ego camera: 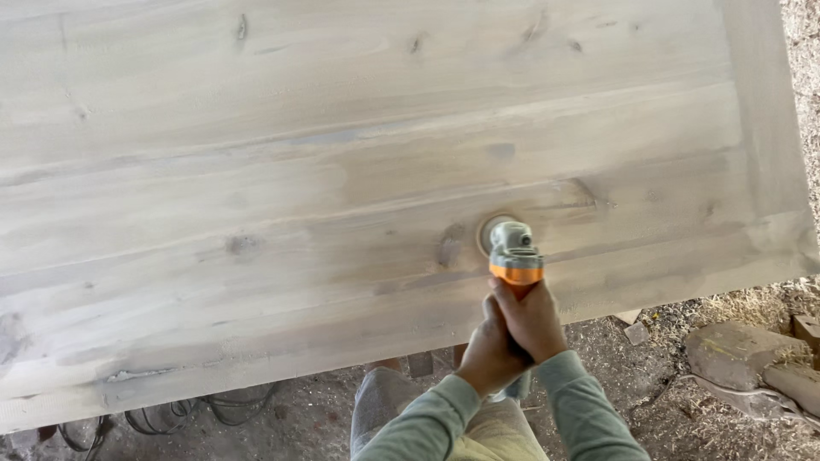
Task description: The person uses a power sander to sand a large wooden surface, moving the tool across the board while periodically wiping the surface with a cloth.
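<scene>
The orange grinder (513, 254) pressed its disc on the pale wooden panel (342, 171) — right hand (536, 320) and left hand (487, 352) both closed tightly around its handle.

A: Big panel (342, 171)?
B: Wood, pale grey-beige, matt, dusty; knots and grain streaks show, darker patches near its left edge and by the tool.
A: Tool?
B: Angle grinder (513, 253): dull grey metal head, orange plastic body, slight sheen. Disc blurred, can't tell the finish.
A: Sleeves (589, 410)?
B: Soft knit cloth, grey-green, matt.
A: Ground (683, 410)?
B: Rough dirt with sawdust and wood chips; coarse stone blocks (752, 358) under the panel's right corner. Dark cables (205, 410), smooth-looking, below its near edge.
</scene>
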